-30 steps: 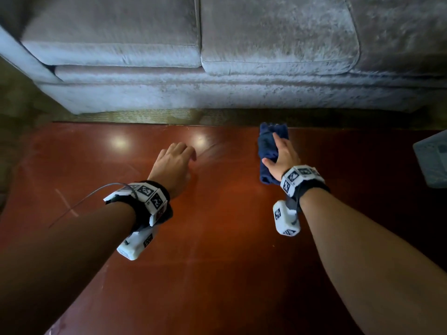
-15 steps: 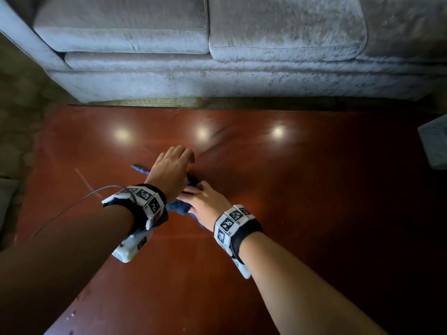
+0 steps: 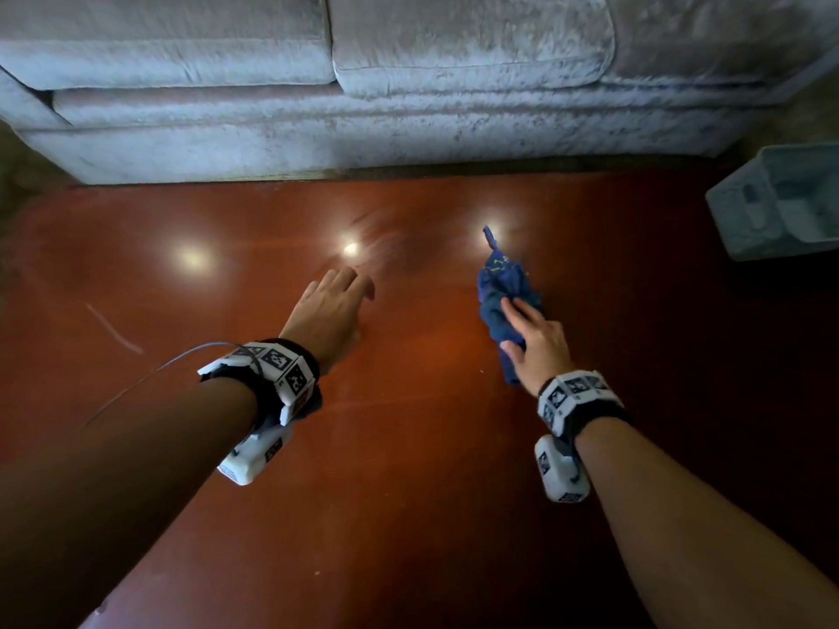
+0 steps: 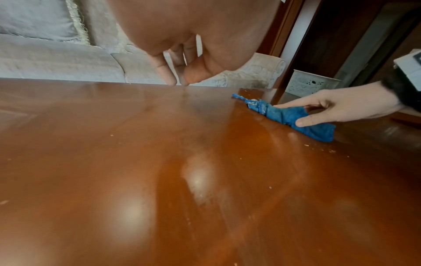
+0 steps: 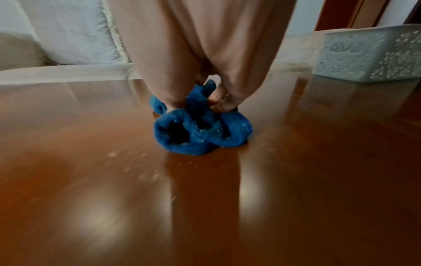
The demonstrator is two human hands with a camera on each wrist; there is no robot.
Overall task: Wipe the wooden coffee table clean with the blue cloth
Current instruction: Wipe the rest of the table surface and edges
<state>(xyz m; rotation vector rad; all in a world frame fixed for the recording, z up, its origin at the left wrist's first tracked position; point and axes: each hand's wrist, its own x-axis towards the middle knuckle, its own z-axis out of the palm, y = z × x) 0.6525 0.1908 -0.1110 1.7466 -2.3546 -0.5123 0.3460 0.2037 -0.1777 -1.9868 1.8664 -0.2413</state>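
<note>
The blue cloth (image 3: 501, 283) lies bunched into a long roll on the glossy red-brown wooden coffee table (image 3: 408, 447), right of centre. My right hand (image 3: 522, 331) grips the roll, thumb on the near side and fingers over the top, and holds it down on the wood. In the right wrist view the cloth (image 5: 200, 131) shows pale specks, and my fingers (image 5: 170, 93) come down onto it. My left hand (image 3: 338, 292) is empty and relaxed left of the cloth, fingertips (image 4: 169, 79) touching the tabletop. In the left wrist view the cloth (image 4: 318, 131) lies near the far right.
A grey velvet sofa (image 3: 408, 84) runs along the table's far edge. A pale perforated plastic basket (image 3: 781, 202) stands on the table's far right corner. Small crumbs (image 4: 328, 150) lie on the wood near the cloth. A pale scratch (image 3: 113, 329) marks the left side.
My right hand has swept the cloth from the far right over to my left hand, then back to the right. The left hand has stayed in place.
</note>
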